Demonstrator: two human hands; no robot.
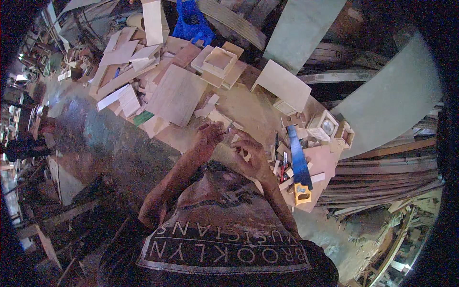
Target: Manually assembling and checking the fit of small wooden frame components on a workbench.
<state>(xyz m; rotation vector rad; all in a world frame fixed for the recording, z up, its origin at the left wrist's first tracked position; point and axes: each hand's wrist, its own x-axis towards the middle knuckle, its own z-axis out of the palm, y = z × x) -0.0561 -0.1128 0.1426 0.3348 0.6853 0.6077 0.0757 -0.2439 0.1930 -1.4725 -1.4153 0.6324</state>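
Above the near edge of the workbench [248, 107], my two hands are close together in front of my chest. My left hand [209, 136] has its fingers bent inward, toward the right hand. My right hand [247, 149] is curled, thumb and fingertips drawn together. A small pale piece [234, 138] shows at the right fingertips, too small and dim to name. Whatever is between the left fingers cannot be made out. Just beyond the hands lie small light wood offcuts [208, 106].
A wide plywood panel [178, 94] and stacked boards lie left. Small wooden boxes [220, 62] stand at the back. On the right are a handsaw [299, 160] with a yellow handle, hand tools and a wooden frame [323, 126]. A blue bag [191, 24] is behind; long planks [382, 177] are stacked right.
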